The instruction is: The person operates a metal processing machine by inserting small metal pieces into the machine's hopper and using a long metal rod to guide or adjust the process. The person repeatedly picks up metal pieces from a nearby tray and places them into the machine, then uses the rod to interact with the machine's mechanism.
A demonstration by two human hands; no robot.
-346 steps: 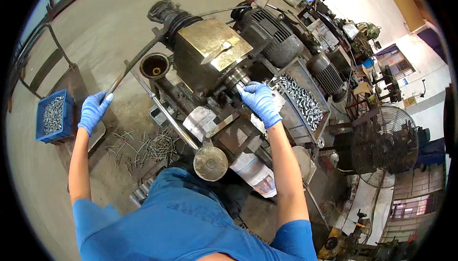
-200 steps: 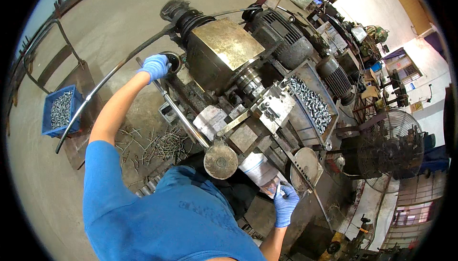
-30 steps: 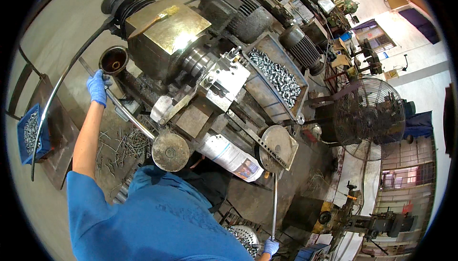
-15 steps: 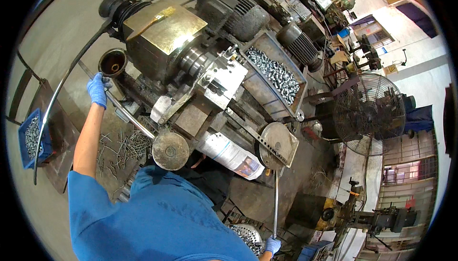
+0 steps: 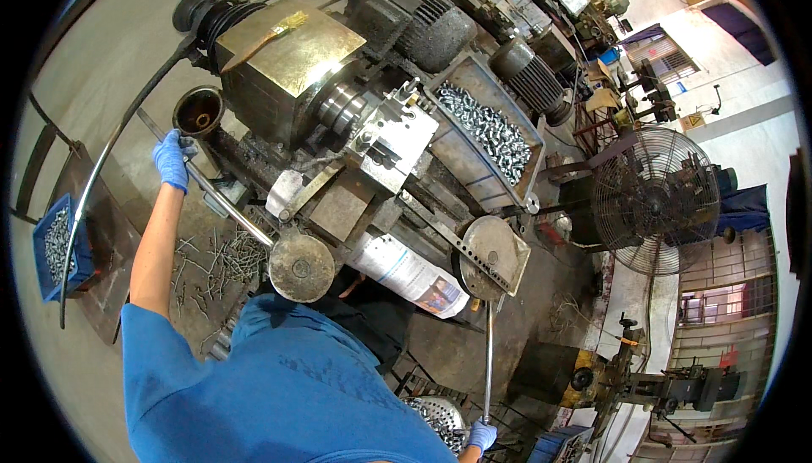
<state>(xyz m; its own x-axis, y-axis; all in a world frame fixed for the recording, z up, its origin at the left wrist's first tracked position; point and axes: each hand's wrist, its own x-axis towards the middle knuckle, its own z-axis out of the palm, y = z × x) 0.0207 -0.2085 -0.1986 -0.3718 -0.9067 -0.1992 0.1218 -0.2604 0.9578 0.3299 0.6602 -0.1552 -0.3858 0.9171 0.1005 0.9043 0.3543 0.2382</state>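
My left hand (image 5: 172, 160), in a blue glove, is closed round a long metal lever (image 5: 224, 199) at the left. That lever runs down to a round metal hub (image 5: 301, 268) at the machine's front. Off to the lower right, my right hand (image 5: 483, 435), gloved in the same blue, grips the end of a second lever (image 5: 490, 353). This one joins a larger round plate (image 5: 491, 252). Between the two hubs stands the machine's bright metal fixture block (image 5: 396, 146), facing a shiny spindle (image 5: 342, 108). Whether a workpiece sits in the fixture, I cannot make out.
A brush (image 5: 275, 33) lies on the brass-coloured housing (image 5: 296, 61). Behind the fixture, a grey bin (image 5: 474, 177) holds many small metal parts. A blue crate (image 5: 80, 273) with more parts is at far left. A caged fan (image 5: 655, 197) stands right. Metal shavings (image 5: 220, 260) litter the floor.
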